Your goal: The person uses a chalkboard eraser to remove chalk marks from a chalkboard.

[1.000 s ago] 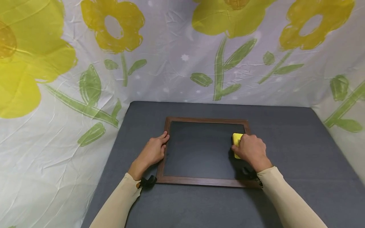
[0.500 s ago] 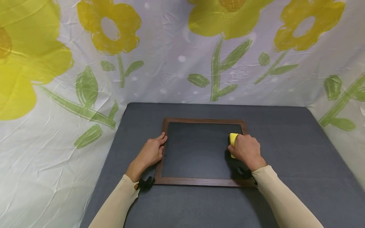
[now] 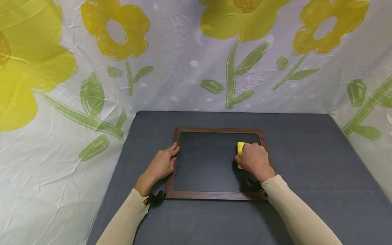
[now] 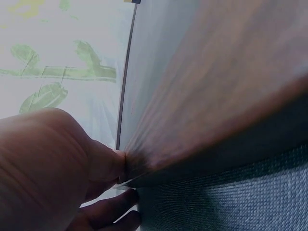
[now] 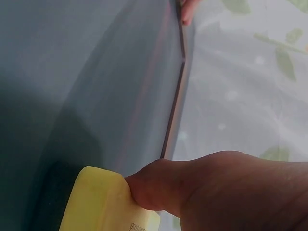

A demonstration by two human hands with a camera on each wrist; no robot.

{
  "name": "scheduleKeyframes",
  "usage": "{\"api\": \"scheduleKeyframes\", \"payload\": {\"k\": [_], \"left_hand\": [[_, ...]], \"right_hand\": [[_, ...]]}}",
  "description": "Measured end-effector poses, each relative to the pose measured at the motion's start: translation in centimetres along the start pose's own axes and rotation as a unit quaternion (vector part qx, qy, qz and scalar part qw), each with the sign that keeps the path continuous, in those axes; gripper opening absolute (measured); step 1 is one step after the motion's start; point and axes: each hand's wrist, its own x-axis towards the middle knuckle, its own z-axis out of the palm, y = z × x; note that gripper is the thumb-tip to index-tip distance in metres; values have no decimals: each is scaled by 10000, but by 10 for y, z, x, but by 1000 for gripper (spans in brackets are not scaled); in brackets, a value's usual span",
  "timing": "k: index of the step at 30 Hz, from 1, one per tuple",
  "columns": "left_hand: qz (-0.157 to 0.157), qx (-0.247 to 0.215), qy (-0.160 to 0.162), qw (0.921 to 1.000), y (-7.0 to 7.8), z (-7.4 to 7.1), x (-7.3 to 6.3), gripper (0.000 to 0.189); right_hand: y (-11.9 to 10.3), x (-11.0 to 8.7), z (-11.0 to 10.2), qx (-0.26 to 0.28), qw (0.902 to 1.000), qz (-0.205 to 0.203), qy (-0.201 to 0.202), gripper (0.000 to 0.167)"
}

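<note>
Right hand, yellow eraser in grip, both shifted left across blackboard

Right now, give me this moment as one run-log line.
left hand: touching frame; right hand: gripping yellow eraser over board; board: flat on table

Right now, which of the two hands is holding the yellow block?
The right hand grips the yellow block; the left hand touches the brown frame instead.
</note>
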Motion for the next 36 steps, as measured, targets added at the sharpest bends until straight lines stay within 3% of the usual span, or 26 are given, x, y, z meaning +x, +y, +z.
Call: {"api": "scheduleKeyframes", "payload": {"k": [36], "left_hand": [[20,44,11,10000,4,-3,1,49]], "right_hand": [[-132,18,21,-48,9981,-601,-104,38]]}}
